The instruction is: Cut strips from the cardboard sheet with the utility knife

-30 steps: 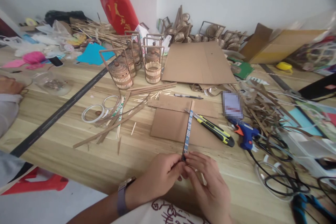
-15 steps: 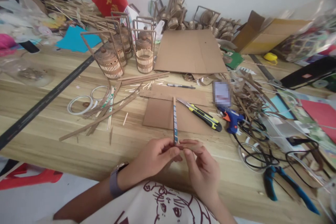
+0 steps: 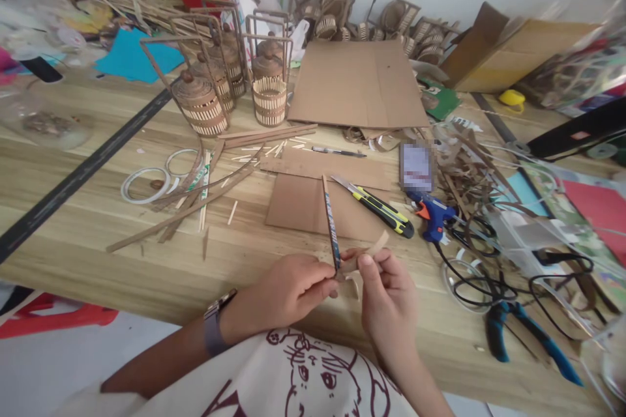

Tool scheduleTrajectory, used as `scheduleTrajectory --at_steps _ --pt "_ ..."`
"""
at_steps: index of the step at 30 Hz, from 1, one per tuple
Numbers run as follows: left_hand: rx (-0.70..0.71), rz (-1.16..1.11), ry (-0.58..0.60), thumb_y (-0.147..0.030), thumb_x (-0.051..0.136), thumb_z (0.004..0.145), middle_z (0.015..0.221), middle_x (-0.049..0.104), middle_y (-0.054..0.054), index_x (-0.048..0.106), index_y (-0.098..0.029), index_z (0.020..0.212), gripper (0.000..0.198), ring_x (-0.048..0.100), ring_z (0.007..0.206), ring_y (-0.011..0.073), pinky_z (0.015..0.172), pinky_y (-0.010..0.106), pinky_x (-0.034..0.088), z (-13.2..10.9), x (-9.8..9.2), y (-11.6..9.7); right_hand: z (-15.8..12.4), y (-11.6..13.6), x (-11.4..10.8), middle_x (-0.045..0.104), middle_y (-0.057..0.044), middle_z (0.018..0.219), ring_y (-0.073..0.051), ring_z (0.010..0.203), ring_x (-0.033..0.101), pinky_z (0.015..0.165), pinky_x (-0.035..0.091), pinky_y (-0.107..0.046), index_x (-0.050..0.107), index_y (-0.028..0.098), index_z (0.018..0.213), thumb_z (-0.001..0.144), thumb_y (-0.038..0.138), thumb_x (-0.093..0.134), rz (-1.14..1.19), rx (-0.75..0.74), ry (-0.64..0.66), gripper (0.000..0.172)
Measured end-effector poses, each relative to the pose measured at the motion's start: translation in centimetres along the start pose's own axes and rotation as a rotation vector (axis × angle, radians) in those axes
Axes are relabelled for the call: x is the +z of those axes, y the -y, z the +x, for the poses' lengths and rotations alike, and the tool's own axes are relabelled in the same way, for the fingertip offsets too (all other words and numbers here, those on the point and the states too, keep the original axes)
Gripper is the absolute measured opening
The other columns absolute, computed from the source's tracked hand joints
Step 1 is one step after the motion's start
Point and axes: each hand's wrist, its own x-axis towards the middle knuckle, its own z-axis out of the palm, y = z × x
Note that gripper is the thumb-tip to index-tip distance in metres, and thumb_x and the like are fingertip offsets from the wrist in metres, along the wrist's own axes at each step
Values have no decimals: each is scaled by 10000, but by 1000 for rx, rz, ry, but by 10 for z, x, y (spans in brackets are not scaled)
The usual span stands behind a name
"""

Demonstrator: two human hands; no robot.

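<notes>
My left hand (image 3: 292, 290) pinches the lower end of a thin printed cardboard strip (image 3: 330, 220) that stands up and leans away over the table. My right hand (image 3: 386, 290) is closed on a pale backing strip (image 3: 368, 254) that curls off the strip's base towards the right. Both hands meet just above the near edge of the wooden table (image 3: 88, 234). A flat cardboard piece (image 3: 303, 205) lies right behind them, with a yellow and black utility knife (image 3: 379, 206) on it.
A blue glue gun (image 3: 435, 215) and tangled black cables lie to the right, with blue pliers (image 3: 525, 335) nearer me. Tape rolls (image 3: 144, 184) and loose brown strips lie left. Small woven cardboard baskets (image 3: 200, 101) and a large cardboard sheet (image 3: 357, 85) stand behind.
My right hand has pulled a pale backing strip away from the printed strip's base to the right. The printed strip tilted slightly left at its top. The camera dipped a little.
</notes>
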Motion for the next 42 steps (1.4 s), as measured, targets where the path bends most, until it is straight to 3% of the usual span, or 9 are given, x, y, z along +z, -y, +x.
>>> scheduleTrajectory --at_steps 3,8,14,18,23,29,36,38,42 --pt "-74 -74 -18 -436 461 1019 817 694 42 659 -169 860 368 630 769 167 702 254 433 1 -1 0 -2 0 1 767 -32 859 -188 789 725 693 562 -303 662 233 839 983 370 600 23 -19 1 208" --pt "-167 -335 -51 -436 465 1020 846 703 29 643 -162 925 340 639 767 147 679 227 457 5 2 -2 -5 -4 0 764 -25 944 -194 941 725 798 583 -337 649 255 960 968 200 608 -211 -368 90 69" --pt "-165 -287 -84 -358 434 1028 789 694 22 600 -170 849 309 636 712 131 643 214 443 6 7 -3 1 -7 -2 776 -46 1014 -240 1031 715 862 555 -422 658 253 1064 924 114 630 -474 -678 82 199" --pt "-87 -195 -57 -302 417 1028 776 690 18 599 -177 822 302 633 718 128 693 220 439 2 5 -3 1 -6 -4 777 -22 941 -206 936 732 811 553 -363 652 254 946 964 191 605 -375 -458 40 80" --pt "15 -14 -17 -312 435 1021 772 670 28 592 -180 765 328 604 751 150 724 244 420 0 -1 -4 0 -4 -3 774 -33 860 -174 733 731 614 571 -282 631 233 861 1016 328 544 -19 -67 42 201" --pt "-173 -391 -52 -468 494 1009 887 721 36 638 -166 957 338 670 804 149 689 216 474 3 3 -1 -5 -3 -1 771 -42 949 -213 957 726 798 595 -369 655 262 990 978 220 591 -235 -368 75 77" --pt "-192 -228 -88 -419 437 1030 794 686 19 608 -172 851 350 634 725 139 634 220 430 3 6 0 1 -5 -2 773 -39 987 -230 979 731 841 572 -410 647 267 1061 937 134 618 -475 -673 101 183" --pt "-168 -196 -73 -391 426 1034 814 702 26 608 -173 862 332 645 737 142 646 223 432 2 5 0 2 -3 -2 774 -36 971 -232 957 733 857 555 -422 658 268 1011 954 166 596 -508 -630 74 133" --pt "-65 -45 -7 -336 431 1028 855 709 44 623 -180 857 301 652 807 167 737 250 447 1 1 1 2 3 -2 770 -44 933 -199 837 736 696 572 -328 656 241 913 1006 282 541 -318 -278 1 153"
